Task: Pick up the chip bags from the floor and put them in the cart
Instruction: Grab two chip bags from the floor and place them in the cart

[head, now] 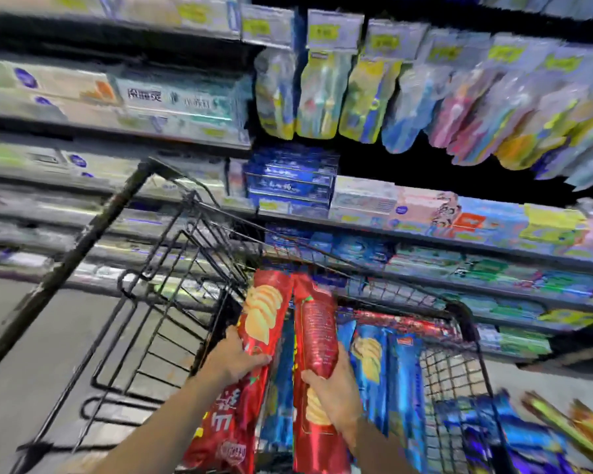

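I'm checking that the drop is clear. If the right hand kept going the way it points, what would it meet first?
Probably the blue chip bags already standing in the cart: the right hand, holding a red chip bag, points forward over the basket. Blur leaves depth unclear.

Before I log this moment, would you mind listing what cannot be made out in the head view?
- Floor beside the black wire cart: mostly cut off by the frame's lower edge, so remaining bags cannot be counted.
- Cart bottom: hidden by blue chip bags.
- Lower ends of the two red chip bags held by the left hand and right hand: cut off by that edge.
- Shelf box print: motion-blurred.
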Tool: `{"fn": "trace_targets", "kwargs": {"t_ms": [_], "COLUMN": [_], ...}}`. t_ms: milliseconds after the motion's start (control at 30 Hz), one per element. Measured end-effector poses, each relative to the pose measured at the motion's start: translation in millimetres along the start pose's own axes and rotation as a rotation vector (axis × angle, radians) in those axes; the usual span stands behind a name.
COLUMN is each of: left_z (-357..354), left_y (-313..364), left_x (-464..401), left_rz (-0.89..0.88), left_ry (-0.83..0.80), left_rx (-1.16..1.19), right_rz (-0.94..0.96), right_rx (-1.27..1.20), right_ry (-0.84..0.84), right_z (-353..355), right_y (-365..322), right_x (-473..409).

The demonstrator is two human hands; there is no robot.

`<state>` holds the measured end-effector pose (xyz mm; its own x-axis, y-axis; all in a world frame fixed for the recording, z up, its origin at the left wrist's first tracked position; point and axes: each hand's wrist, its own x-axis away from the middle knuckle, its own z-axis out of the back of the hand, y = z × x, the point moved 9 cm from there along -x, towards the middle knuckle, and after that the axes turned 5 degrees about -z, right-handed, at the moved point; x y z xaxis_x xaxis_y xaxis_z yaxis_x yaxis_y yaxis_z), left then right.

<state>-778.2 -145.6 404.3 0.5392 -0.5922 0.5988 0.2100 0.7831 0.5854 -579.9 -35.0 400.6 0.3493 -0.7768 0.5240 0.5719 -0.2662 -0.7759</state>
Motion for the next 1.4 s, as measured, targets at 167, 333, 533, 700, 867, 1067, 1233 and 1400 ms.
{"fn": "trace_targets", "kwargs": {"t_ms": [167, 333, 533, 700, 867, 1067, 1233, 1400], "left_z": [-28, -66, -99, -117, -121, -86, -77, -160], "left_y": [-29, -56, -82, -100, -103, -27, 135, 295], "left_x": [-31, -90, -142, -155, -146, -131, -90, -20], "left_rz": [0.068, 0.084, 0.108, 0.121, 0.105, -0.146, -0.590, -0.968], "left_ry": [0.017, 0.031, 0.052, 0.064, 0.061, 0.124, 0.268, 0.210], "left_rx": [0.004, -0.047, -0.169, -0.181, -0.247, -0.407, -0.502, -0.588], "right_rz": [-0.079, -0.207, -0.197, -0.211, -0.237, -0.015, 0.288, 0.308], "right_rx": [0.079, 0.293, 0.386, 0.444, 0.449, 0.583, 0.619, 0.613], "right_ry": [-0.043, 0.019, 0.133, 0.116, 0.052, 0.030, 0.293, 0.614], "right_z": [-45, -65, -79, -91, -87, -35, 75, 248], "right_y": [41, 82, 117, 129, 134, 88, 21, 14], "right_x": [-37, -75, -118, -119, -119, -116, -98, -57]}}
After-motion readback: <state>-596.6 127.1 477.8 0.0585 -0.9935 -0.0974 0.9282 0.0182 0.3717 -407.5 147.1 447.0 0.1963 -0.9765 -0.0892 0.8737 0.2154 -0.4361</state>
